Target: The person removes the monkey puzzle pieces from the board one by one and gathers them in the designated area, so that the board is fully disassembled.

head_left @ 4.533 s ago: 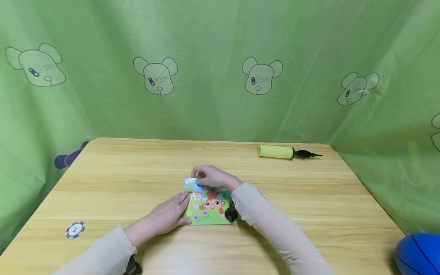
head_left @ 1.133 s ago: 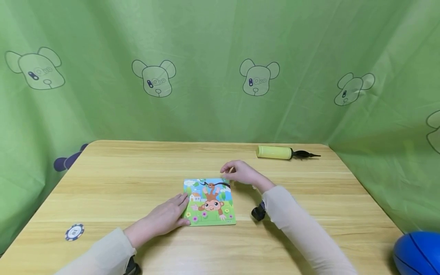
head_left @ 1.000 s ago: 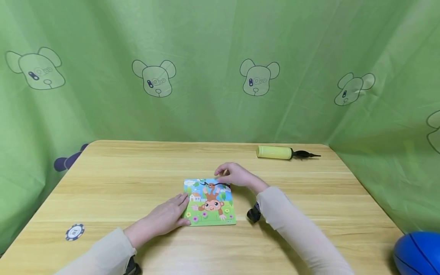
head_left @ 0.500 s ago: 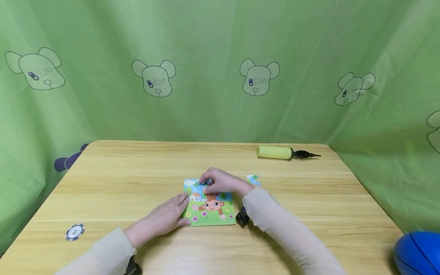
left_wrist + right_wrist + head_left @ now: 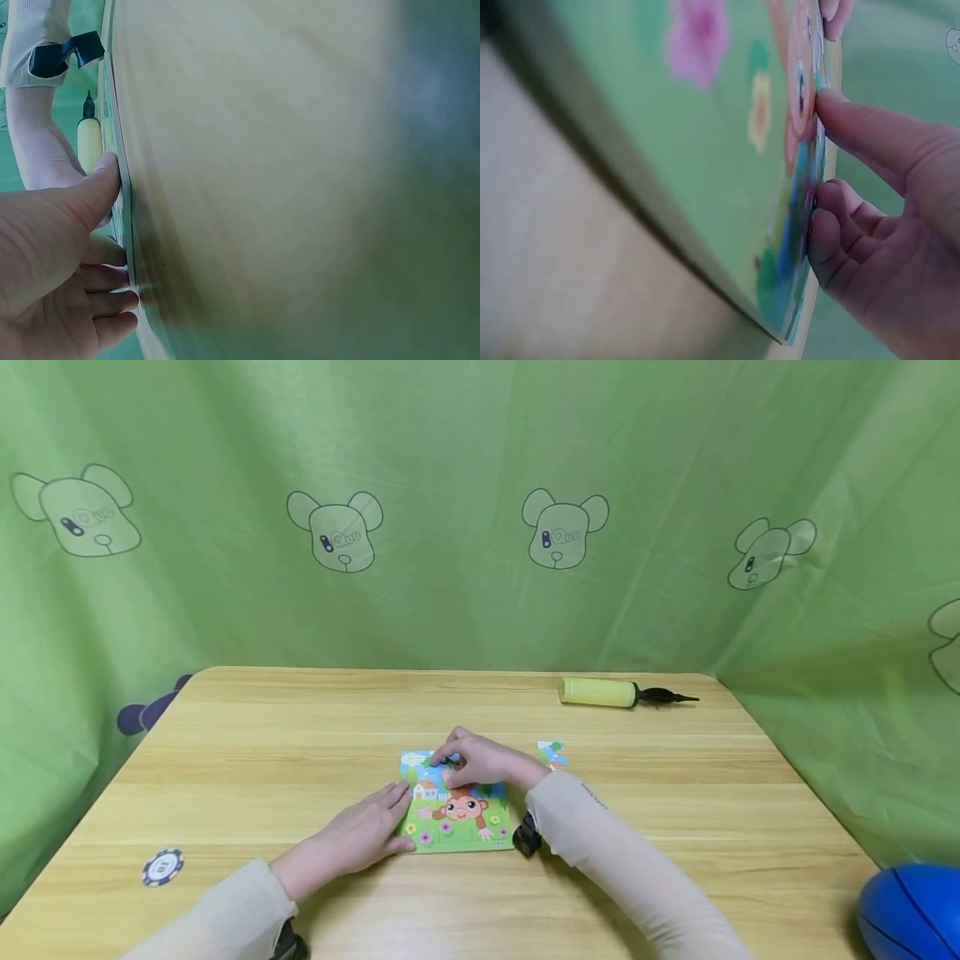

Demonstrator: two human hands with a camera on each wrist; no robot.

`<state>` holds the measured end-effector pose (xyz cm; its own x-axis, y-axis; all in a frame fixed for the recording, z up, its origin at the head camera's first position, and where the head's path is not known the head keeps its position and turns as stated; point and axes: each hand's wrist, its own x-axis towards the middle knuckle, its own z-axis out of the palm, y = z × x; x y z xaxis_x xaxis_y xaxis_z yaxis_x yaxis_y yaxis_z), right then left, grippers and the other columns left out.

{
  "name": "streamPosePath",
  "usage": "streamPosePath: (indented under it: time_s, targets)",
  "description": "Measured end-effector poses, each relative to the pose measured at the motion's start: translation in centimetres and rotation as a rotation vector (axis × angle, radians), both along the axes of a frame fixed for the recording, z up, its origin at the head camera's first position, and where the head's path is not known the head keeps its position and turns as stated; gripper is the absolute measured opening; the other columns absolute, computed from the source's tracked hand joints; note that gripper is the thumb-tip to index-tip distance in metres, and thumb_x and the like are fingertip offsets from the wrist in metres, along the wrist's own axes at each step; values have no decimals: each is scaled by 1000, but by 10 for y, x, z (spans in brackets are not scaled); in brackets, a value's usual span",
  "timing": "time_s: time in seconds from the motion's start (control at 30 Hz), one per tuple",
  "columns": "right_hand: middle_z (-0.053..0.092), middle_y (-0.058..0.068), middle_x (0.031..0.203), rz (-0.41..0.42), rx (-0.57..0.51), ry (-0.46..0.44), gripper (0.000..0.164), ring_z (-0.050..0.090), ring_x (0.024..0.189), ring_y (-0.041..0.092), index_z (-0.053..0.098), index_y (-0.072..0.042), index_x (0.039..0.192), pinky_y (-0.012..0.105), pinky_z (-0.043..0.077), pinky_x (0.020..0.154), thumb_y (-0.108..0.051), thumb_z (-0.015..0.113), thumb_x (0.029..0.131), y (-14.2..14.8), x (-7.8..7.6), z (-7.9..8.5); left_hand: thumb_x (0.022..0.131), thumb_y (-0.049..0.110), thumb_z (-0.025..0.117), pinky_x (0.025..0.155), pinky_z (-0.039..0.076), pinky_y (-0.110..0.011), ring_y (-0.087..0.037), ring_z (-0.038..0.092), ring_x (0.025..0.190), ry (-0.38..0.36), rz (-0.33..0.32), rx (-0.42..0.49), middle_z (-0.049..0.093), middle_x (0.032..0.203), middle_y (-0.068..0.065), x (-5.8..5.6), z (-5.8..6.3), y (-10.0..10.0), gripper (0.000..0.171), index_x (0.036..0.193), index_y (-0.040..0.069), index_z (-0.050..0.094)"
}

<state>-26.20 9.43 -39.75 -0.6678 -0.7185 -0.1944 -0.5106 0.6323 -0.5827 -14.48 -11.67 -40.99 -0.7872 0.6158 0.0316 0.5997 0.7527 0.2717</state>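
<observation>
A square monkey jigsaw puzzle (image 5: 459, 827) lies flat on the wooden table in the head view. My left hand (image 5: 360, 833) rests along its left side, fingers extended and thumb at the lower corner; the left wrist view shows the fingertips against the puzzle's edge. Over the top middle, my right hand (image 5: 480, 757) has bent fingers and an opposed thumb at a puzzle piece bearing the monkey's tail and branch. In the right wrist view, the thumb and fingertips (image 5: 826, 229) meet the picture surface. The hand hides the puzzle's upper right.
Right of the puzzle lies a loose puzzle piece (image 5: 552, 753), partly behind the right sleeve. A yellow hand pump (image 5: 600, 692) with a black nozzle lies at the back right. A poker chip (image 5: 162, 867) is at the left, and a blue ball (image 5: 911, 910) at the right edge.
My right hand has moved from the puzzle's top left out to the right, then back left and down onto its top middle. The loose piece now shows at right. My left hand stays.
</observation>
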Motion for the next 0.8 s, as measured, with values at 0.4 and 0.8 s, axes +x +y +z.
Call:
streamPosePath:
  time_s: [0.4,0.8]
  targets:
    - [43,6,103,-15,-36,-65,33,42,89,20,62,-15,116,32,41,78,-9,67,84,1,-4,-3,86,35,62,103,30,-48,-43,34,125,4,-10,4,33,138,-31,0,1,0,71,129,-16,39]
    - [47,4,103,-57,-39,-67,30,43,89,20,61,-20,113,34,41,77,-11,67,85,1,-4,-3,87,36,61,103,30,-48,-42,33,126,-4,-11,0,32,138,-30,-1,0,-1,71,130,-15,39]
